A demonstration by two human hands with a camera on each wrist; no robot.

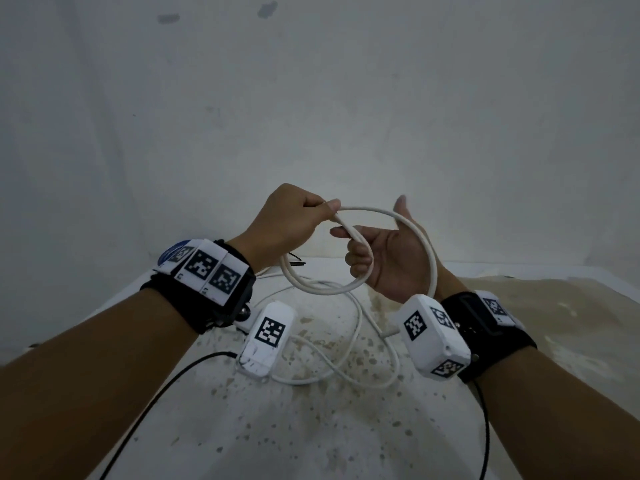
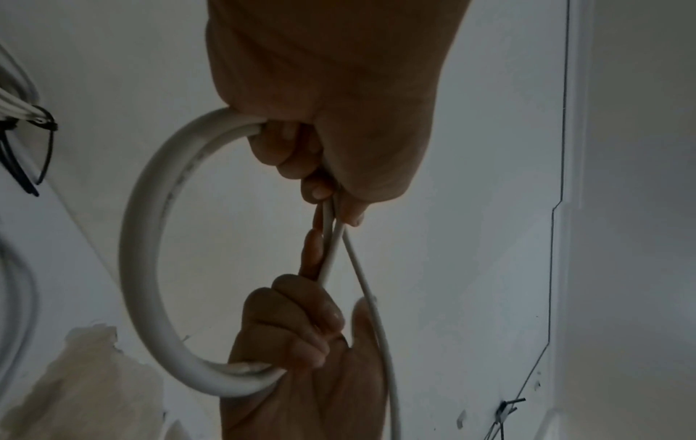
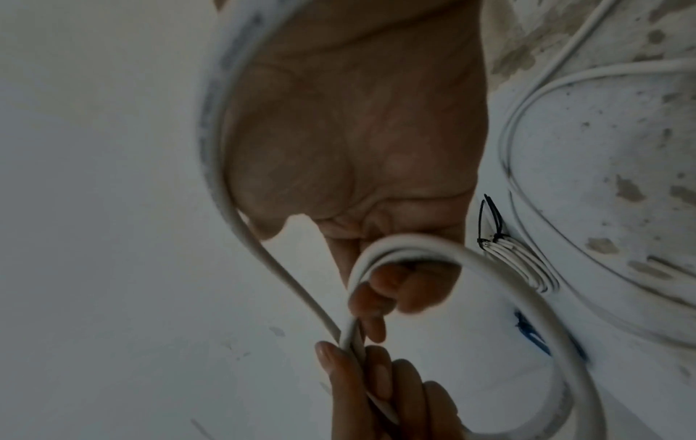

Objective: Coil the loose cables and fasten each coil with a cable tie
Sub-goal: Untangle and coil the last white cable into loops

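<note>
1. White, stained table (image 1: 311, 427) sits under both hands, with the loose run of white cable (image 1: 360, 320) trailing on it below the wrists. Held part of the same cable (image 1: 381, 213) is up in the air between the hands, formed into loops.
2. Left hand (image 1: 291, 220): fingers curled, thumb and forefinger pinching the strands at the top of the loop.
3. Right hand (image 1: 384, 258): palm up, fingers curled round the bundled turns, thumb standing free; one wider loop passes behind the hand and over the wrist.
4. Step, by my read: mid-coil on this cable, not yet tying. A few turns made, and the slack on the table below is not yet taken up.
5. Next move needs: left hand to feed another turn into the right-hand grip at matching loop size, right hand to keep the turns from springing open. Cable looks stiff, so it will likely want to unwind if the grip relaxes.
6. View differences:
 - Right wrist view shows a finished coil (image 3: 523, 262) lying on the table beyond the fingers, bound with a black cable tie (image 3: 489, 220). Head view hides nearly all of that behind the left wrist.
 - Left wrist view shows the strands crossing between the two grips (image 2: 331, 244), plus a loose black tie (image 2: 504, 413) on the table further out.
 - Head view alone shows how much slack remains.
</note>
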